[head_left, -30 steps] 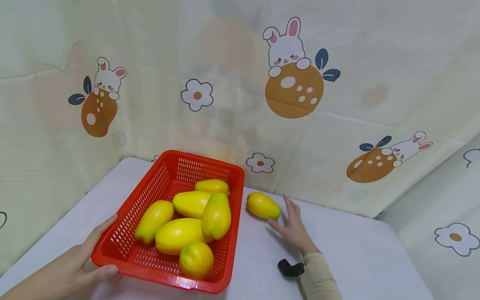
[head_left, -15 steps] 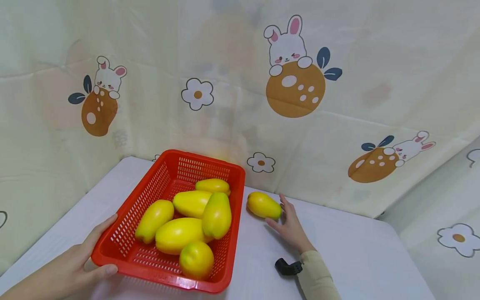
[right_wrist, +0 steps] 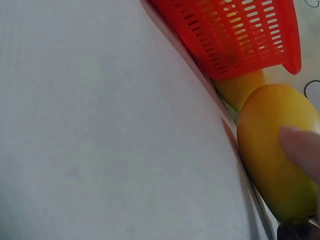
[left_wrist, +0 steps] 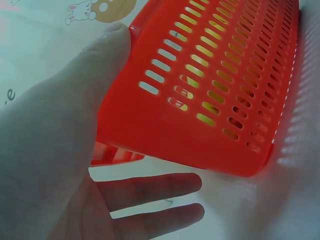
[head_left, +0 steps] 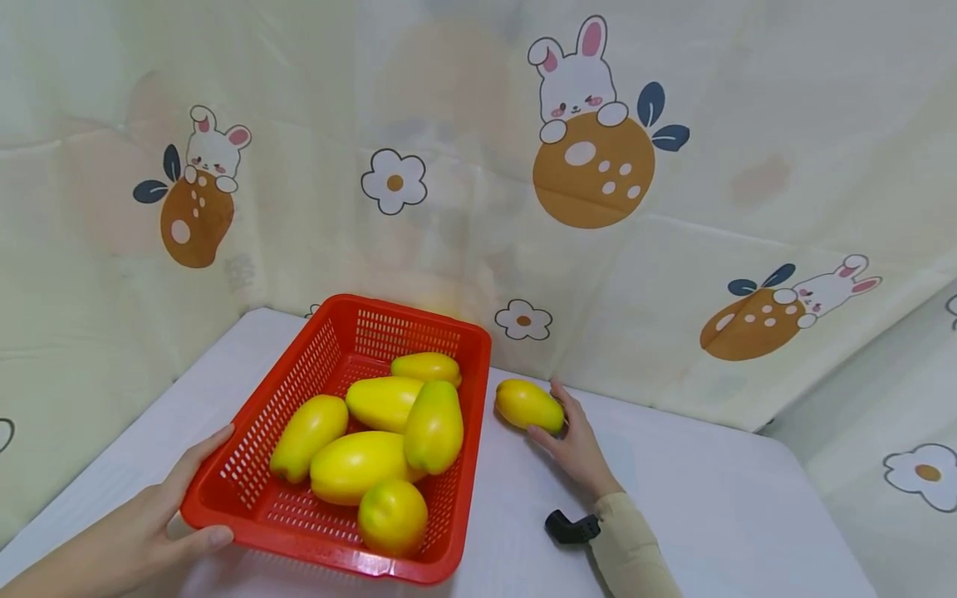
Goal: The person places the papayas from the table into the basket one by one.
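In the head view, a red plastic basket (head_left: 469, 465) with slotted walls stands on the white table, tilted in view, and several yellow papayas (head_left: 359, 469) lie inside. My left hand (head_left: 149, 527) holds the basket's near-left corner, thumb at the front rim and fingers along the left side. The left wrist view shows the thumb against the basket wall (left_wrist: 190, 135), with two fingers stretched out below. One yellow papaya (head_left: 527, 405) with a greenish end lies right of the basket. My right hand (head_left: 579, 444) grips that end; in the right wrist view, the thumb lies over the papaya (right_wrist: 270, 150).
A small black angled object (head_left: 571, 528) sits beside the right sleeve (head_left: 631, 540), near the wrist. Behind the table hangs a pale curtain (head_left: 449, 249) printed with rabbits, fruit and flowers. White tabletop (head_left: 710, 498) extends to the right of the right arm.
My right hand has moved left and closed in on the lone papaya's greenish end. My left hand stays on the basket, which has not moved. The head view has shifted slightly.
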### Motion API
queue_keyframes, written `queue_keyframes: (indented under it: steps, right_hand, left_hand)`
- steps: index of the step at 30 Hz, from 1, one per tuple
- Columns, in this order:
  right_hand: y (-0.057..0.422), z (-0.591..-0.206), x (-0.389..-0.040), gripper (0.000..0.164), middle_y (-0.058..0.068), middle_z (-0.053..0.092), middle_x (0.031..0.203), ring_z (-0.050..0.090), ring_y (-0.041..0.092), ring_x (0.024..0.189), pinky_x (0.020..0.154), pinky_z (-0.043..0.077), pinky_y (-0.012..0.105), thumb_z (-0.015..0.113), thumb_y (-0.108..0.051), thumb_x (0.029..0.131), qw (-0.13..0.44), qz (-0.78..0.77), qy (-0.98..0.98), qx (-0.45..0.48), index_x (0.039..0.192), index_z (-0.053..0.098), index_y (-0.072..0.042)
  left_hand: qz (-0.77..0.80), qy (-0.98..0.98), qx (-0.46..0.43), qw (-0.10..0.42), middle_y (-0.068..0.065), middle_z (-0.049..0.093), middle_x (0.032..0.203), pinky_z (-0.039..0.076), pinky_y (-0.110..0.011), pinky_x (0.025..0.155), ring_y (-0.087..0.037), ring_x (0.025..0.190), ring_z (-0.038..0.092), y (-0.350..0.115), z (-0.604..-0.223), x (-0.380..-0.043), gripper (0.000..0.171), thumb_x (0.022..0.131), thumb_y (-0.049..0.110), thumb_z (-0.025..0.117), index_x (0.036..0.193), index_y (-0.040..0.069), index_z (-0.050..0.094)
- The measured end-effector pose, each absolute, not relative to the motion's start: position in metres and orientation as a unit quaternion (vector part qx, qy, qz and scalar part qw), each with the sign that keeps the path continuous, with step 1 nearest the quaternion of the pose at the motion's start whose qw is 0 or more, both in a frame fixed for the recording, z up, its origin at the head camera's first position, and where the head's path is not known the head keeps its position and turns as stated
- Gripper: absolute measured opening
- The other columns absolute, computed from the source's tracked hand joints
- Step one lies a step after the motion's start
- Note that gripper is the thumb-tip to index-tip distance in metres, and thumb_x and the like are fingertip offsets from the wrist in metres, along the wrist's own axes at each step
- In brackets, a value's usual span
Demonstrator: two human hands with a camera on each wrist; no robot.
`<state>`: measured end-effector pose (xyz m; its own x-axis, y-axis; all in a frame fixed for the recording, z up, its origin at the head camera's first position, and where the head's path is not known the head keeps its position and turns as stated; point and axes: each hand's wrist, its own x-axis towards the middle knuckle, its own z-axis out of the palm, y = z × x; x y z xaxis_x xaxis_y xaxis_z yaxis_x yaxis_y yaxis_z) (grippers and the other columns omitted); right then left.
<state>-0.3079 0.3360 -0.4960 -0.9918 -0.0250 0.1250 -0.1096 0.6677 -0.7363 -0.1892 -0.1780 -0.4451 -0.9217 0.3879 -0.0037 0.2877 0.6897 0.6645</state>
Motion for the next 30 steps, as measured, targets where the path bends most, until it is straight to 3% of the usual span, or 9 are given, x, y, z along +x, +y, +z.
queue_keyframes:
  steps: [4, 12, 21, 30]
  right_hand:
    - [0.3342, -0.4954, -0.3087, 0.079, 0.01, 0.033, 0.15, 0.035, 0.03, 0.136, 0.111, 0.031, 0.048, 0.068, -0.044, 0.085, 0.051, 0.4, -0.915, 0.016, 0.149, 0.028, -0.02]
    - [0.3357, -0.4962, -0.3072, 0.075, 0.01, 0.037, 0.148, 0.038, 0.03, 0.134, 0.11, 0.033, 0.048, 0.068, -0.042, 0.085, 0.056, 0.399, -0.915, -0.006, 0.147, 0.033, -0.02]
    - [0.3363, -0.4986, -0.3057, 0.077, 0.01, 0.037, 0.148, 0.038, 0.029, 0.135, 0.111, 0.033, 0.046, 0.068, -0.046, 0.084, 0.049, 0.404, -0.914, -0.011, 0.147, 0.032, -0.021]
    - [0.3369, -0.4986, -0.3066, 0.077, 0.009, 0.036, 0.149, 0.038, 0.029, 0.135, 0.11, 0.035, 0.045, 0.069, -0.046, 0.083, 0.048, 0.411, -0.91, -0.012, 0.147, 0.033, -0.021]
  left_hand:
    - [0.351, 0.915, 0.179, 0.088, -0.007, 0.054, 0.133, 0.051, -0.02, 0.069, 0.003, 0.098, 0.054, -0.1782, -0.443, -0.1893, 0.094, 0.089, 0.037, 0.064, 0.15, 0.037, -0.007]
    - [0.364, 0.91, 0.139, 0.142, -0.019, 0.045, 0.142, 0.057, -0.033, 0.068, -0.028, 0.112, 0.052, -0.178, -0.4416, -0.1928, 0.089, 0.087, 0.047, 0.062, 0.151, 0.038, 0.001]
    - [0.34, 0.922, 0.117, 0.143, -0.02, 0.046, 0.141, 0.058, -0.033, 0.067, -0.024, 0.107, 0.055, -0.1767, -0.4389, -0.1943, 0.094, 0.082, 0.053, 0.065, 0.153, 0.023, 0.011]
    - [0.309, 0.935, 0.147, 0.091, -0.018, 0.052, 0.135, 0.057, -0.032, 0.065, -0.027, 0.108, 0.056, -0.1788, -0.4399, -0.1922, 0.082, 0.083, 0.052, 0.064, 0.149, 0.019, 0.029]
